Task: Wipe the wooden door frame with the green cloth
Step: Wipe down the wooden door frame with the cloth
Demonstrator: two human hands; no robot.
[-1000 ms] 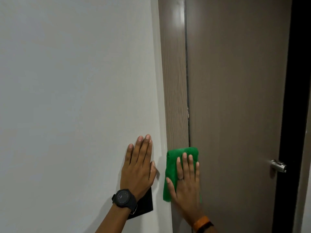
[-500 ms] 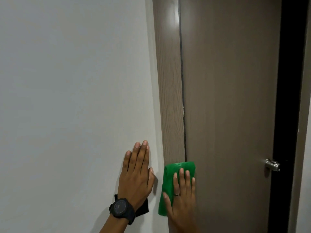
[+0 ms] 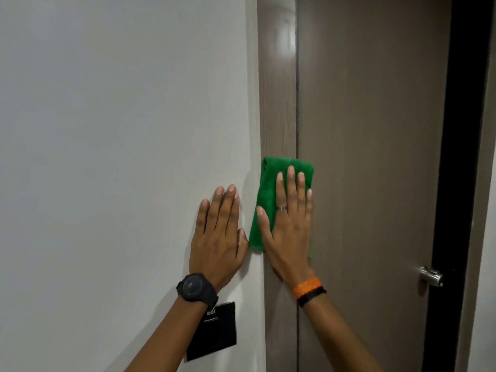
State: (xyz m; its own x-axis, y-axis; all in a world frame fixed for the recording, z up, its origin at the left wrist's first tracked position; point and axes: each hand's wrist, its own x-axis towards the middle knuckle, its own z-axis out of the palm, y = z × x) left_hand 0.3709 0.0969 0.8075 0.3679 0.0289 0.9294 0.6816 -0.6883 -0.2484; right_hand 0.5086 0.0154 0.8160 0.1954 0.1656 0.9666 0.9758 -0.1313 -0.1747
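**Soft cloth pinned flat on the frame, palm doing the holding**

White wall fills the left half of view. Brown door fills the right, shut against a dark jamb on its far side.

Wooden door frame: a narrow upright strip between wall and door, wood grain visible, a glossy highlight near the top. Looks rigid and smooth, so a cloth should slide on it readily.

Black wall plate low on the wall, partly behind the left forearm.

Right hand: laid flat on the cloth, fingers straight and nearly together, thumb spread to the left. It clamps nothing; pressure alone pins the cloth to the frame. Ring on one finger, orange and black bands at the wrist.

Left hand: flat on the wall just beside the frame, fingers extended and close together, empty, apparently bracing. Black watch on the wrist.

Green cloth: folded pad at mid-frame height, spanning the frame and lapping just onto the door edge. Judged light, soft, limp; it will bunch or slip out if pressure eases. Best held under a wide palm, fingertips near its upper edge.

Metal door handle, far right, untouched.
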